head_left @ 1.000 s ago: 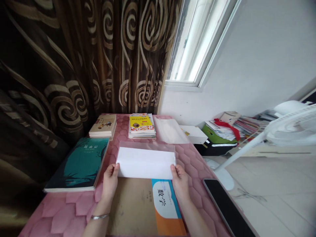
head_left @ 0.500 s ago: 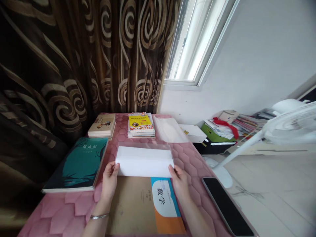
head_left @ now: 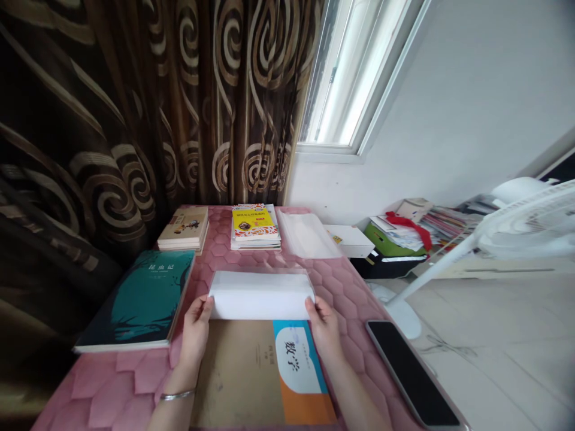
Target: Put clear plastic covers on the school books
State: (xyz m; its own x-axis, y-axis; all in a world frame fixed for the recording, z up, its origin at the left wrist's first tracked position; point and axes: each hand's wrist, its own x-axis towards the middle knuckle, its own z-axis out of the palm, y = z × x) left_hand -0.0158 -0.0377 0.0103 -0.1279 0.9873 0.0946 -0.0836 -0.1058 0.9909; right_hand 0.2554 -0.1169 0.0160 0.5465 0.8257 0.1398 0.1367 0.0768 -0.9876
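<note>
A white sheet [head_left: 260, 296] with a clear plastic film at its far edge lies across the far end of a textbook with a tan, blue and orange cover [head_left: 245, 374]. My left hand [head_left: 196, 323] pinches the sheet's left end, thumb on top. At the right end, my right hand [head_left: 324, 326] grips it the same way. Fingers under the sheet are hidden. I cannot tell whether the sheet is joined to the textbook.
Left of my hands lies a large teal book [head_left: 144, 299], with small tan books [head_left: 184, 226] behind it. A stack with a yellow cover [head_left: 254, 222] and clear plastic sleeves [head_left: 308, 233] are at the back. A phone [head_left: 408, 371] lies near the right edge; a white fan [head_left: 449, 263] stands beyond.
The clear film beyond the white sheet shows less, and the sheet's far edge sits slightly nearer me. Both hands keep their hold. The whole view has shifted slightly.
</note>
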